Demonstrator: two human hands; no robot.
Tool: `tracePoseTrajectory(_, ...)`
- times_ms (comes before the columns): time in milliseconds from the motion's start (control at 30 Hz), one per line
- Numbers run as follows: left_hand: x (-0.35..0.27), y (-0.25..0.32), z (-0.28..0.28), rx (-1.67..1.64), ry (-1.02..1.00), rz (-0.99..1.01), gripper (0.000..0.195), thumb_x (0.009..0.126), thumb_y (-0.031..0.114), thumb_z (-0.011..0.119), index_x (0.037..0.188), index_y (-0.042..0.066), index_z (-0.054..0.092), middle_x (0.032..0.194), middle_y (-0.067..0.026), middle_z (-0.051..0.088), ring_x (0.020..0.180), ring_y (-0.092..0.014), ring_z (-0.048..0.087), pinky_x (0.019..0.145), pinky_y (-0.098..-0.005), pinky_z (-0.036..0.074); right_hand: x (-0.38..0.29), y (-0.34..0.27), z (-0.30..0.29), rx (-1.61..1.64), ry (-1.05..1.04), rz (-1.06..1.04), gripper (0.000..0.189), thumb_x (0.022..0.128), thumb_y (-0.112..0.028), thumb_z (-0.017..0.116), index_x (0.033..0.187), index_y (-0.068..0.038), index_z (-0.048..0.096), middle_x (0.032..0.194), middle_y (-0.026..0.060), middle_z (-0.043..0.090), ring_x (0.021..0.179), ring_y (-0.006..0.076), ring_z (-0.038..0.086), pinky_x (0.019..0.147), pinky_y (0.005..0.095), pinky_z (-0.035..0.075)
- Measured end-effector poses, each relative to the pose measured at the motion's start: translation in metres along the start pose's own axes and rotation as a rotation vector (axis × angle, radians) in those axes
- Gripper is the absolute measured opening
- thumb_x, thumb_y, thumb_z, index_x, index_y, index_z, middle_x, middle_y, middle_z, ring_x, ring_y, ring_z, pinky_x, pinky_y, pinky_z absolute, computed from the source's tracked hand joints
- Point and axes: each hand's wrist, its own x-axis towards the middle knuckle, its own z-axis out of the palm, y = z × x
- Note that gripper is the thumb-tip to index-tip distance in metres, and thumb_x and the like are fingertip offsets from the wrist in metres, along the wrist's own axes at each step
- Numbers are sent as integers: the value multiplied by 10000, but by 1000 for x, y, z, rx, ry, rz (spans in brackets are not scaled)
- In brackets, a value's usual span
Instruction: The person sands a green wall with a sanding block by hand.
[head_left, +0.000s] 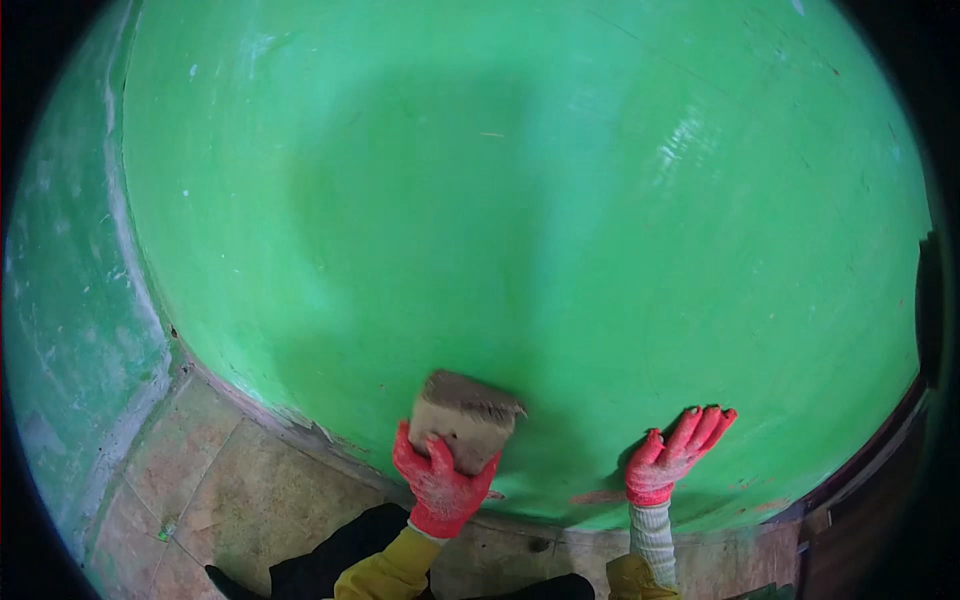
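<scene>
My left hand (448, 484), in a dusty red work glove, is closed around the lower end of a worn, grey-brown block (466, 424). A frayed, darker edge shows at the block's top, near the green painted wall (585, 262). The frame does not settle what the block is made of. To the right, my right hand (675, 454), gloved the same way, rests against the lower wall with its fingers spread and nothing held. A pale knitted cuff covers that wrist.
A second green wall (67, 300) meets this one at the left corner, along a rough pale seam. Below lies a dirty tiled floor (202, 457), with my dark-clothed legs over it. Reddish bare patches mark the wall's foot. A dark opening (877, 502) is at the lower right.
</scene>
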Motion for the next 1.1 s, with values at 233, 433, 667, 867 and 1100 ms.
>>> tracePoseTrajectory(233,172,100,-14,41,126,65,1037,679,266,841,1509,78,249,1412,-324,295,1258,-494,362,1015,-556,347,-7,7,-5,4,-23,27,579,920,-309,451,1420,-33,357,1450,228,322,1298,616,280,1038,723,259)
tracePoseTrajectory(433,128,114,-2,-21,9,388,852,691,331,820,1424,181,412,1331,-301,404,1182,-475,441,966,-566,375,-12,10,-6,26,-6,-5,593,954,-352,454,1453,-49,352,1519,202,294,1349,564,275,1076,671,268)
tracePoseTrajectory(667,29,68,10,-43,-311,620,694,634,366,815,1259,294,524,1326,-220,438,1153,-401,471,911,-552,397,-15,-4,-24,355,13,95,702,649,-193,636,1321,-60,483,1311,200,439,1185,490,454,1010,663,346)
tracePoseTrajectory(867,41,62,1,-83,-375,628,702,612,382,816,1237,238,532,1353,-195,433,1173,-388,460,949,-551,390,33,-41,-68,473,-420,-168,708,611,-59,690,1291,-71,494,1257,195,461,1134,407,514,1048,617,380)
tracePoseTrajectory(1100,41,53,-4,-96,-409,704,729,655,385,793,1293,162,520,1396,-121,441,1244,-314,433,995,-496,407,24,-72,-76,116,-612,-324,660,655,-191,721,1266,-67,505,1199,203,506,1142,419,520,1066,548,388)
